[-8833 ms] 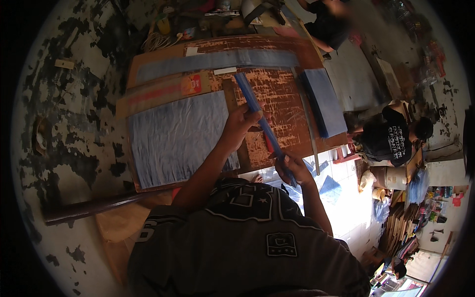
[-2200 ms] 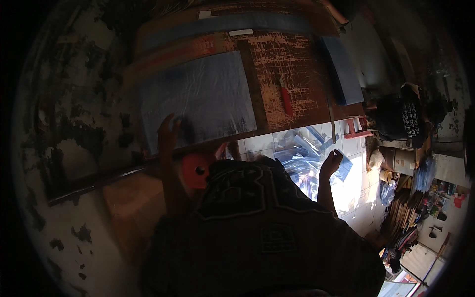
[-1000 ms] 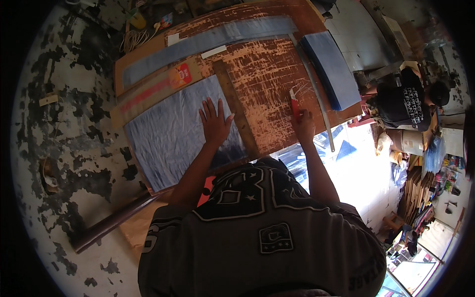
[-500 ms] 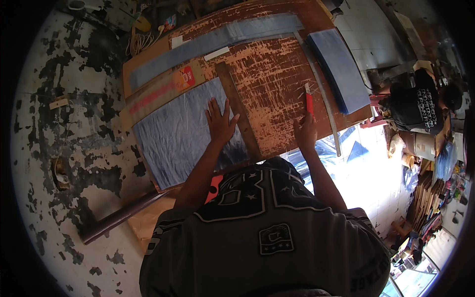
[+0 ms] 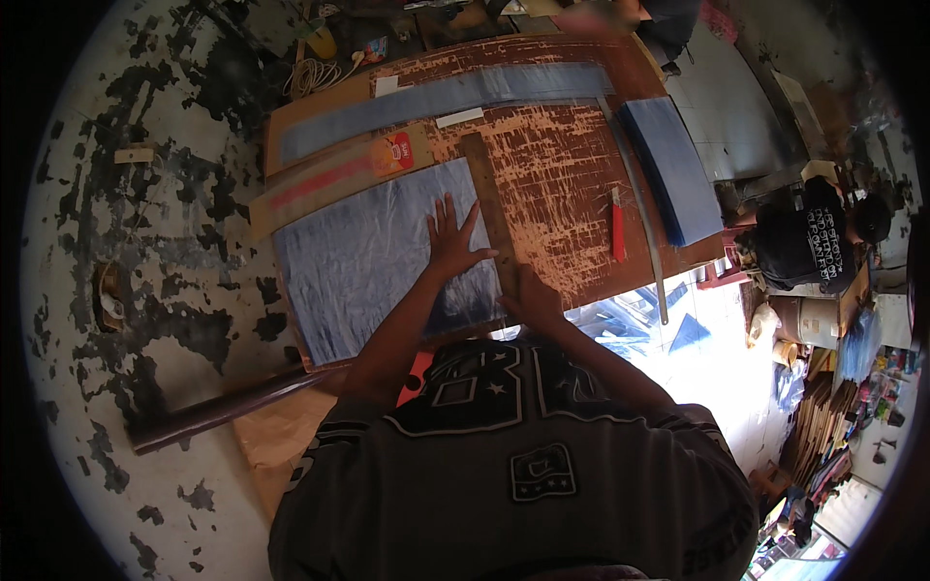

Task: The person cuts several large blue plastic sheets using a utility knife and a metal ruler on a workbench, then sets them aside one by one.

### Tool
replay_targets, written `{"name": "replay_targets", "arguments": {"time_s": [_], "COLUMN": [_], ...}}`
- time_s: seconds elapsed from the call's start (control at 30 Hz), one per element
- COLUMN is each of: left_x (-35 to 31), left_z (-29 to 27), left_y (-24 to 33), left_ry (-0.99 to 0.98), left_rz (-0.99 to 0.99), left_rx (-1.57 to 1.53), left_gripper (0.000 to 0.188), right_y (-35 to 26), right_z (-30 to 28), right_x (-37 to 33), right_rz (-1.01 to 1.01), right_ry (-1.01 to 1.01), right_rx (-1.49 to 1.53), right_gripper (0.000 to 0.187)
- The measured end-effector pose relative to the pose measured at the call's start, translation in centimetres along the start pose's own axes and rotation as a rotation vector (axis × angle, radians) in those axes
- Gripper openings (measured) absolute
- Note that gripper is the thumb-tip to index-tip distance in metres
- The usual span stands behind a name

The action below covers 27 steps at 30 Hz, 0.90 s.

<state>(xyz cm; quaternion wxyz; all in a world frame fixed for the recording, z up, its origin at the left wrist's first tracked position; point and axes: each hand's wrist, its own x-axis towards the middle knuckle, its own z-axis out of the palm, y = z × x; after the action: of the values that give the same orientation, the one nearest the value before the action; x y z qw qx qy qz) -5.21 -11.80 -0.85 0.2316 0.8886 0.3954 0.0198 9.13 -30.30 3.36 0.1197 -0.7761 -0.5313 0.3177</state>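
Note:
My left hand (image 5: pixel 453 242) lies flat with fingers spread on a crinkled blue plastic sheet (image 5: pixel 358 252), its thumb reaching the flat brown ruler (image 5: pixel 481 174). That ruler runs along the sheet's right edge. At its near end my right hand (image 5: pixel 535 298) is closed on the ruler; part of the grip is hidden by the hand itself. A red cutter knife (image 5: pixel 618 232) rests on the scratched brown board (image 5: pixel 562 155), to the right of both hands and touched by neither.
Beyond the sheet lie a printed cardboard strip (image 5: pixel 329 179) and a long blue plastic strip (image 5: pixel 436 97). A thin metal strip (image 5: pixel 639 194) and a blue stack (image 5: pixel 670 169) occupy the board's right side. Another person (image 5: pixel 809 237) sits at far right.
My right hand has left the red knife on the board and moved left to the ruler's near end. The left hand stays spread on the sheet. The whole view has shifted slightly.

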Motion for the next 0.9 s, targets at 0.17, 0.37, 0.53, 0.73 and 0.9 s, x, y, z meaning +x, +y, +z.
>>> {"name": "replay_targets", "arguments": {"time_s": [0.17, 0.37, 0.53, 0.73, 0.9], "left_x": [-0.5, -0.8, -1.3, -1.9, -2.0], "left_z": [0.6, 1.5, 1.2, 0.8, 1.0], "left_y": [0.9, 0.9, 0.3, 0.3, -0.2], "left_ry": [0.150, 0.223, 0.225, 0.219, 0.219], "left_rz": [0.021, 0.044, 0.146, 0.225, 0.218], "left_rx": [0.063, 0.204, 0.217, 0.188, 0.172], "left_gripper": [0.108, 0.095, 0.082, 0.077, 0.077], "right_y": [1.3, 4.1, 5.1, 6.0, 8.0], "right_z": [2.0, 2.5, 1.2, 0.7, -0.5], "right_x": [0.1, -0.2, -0.8, -1.7, -1.2], "right_rz": [0.047, 0.112, 0.196, 0.257, 0.252], "right_ry": [0.169, 0.358, 0.600, 0.776, 0.878], "right_rx": [0.095, 0.279, 0.371, 0.412, 0.378], "right_gripper": [0.068, 0.037, 0.040, 0.039, 0.041]}}
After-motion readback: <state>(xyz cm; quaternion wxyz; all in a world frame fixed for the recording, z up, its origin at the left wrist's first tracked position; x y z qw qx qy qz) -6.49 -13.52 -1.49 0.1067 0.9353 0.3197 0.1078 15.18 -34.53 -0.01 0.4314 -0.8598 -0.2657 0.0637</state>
